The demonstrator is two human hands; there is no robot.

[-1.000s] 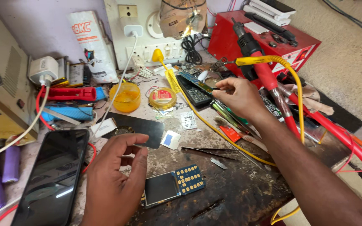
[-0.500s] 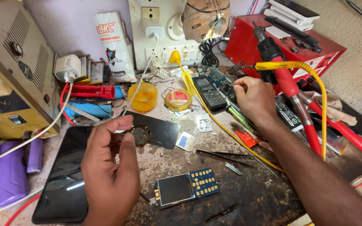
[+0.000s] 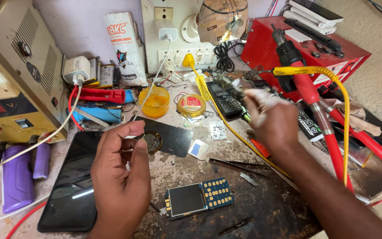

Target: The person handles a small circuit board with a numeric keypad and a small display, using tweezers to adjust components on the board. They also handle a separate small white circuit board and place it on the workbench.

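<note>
The left hand (image 3: 120, 177) is curled with thumb and forefinger pinched together near a small round dark metal part (image 3: 151, 141), but I cannot tell if something is held between them. The bare phone circuit board with a small screen and blue keypad (image 3: 198, 198) lies flat just right of this hand, its long axis across the table. The right hand (image 3: 268, 119) is farther back, closed on a thin tool among the yellow cable (image 3: 226, 124).
</note>
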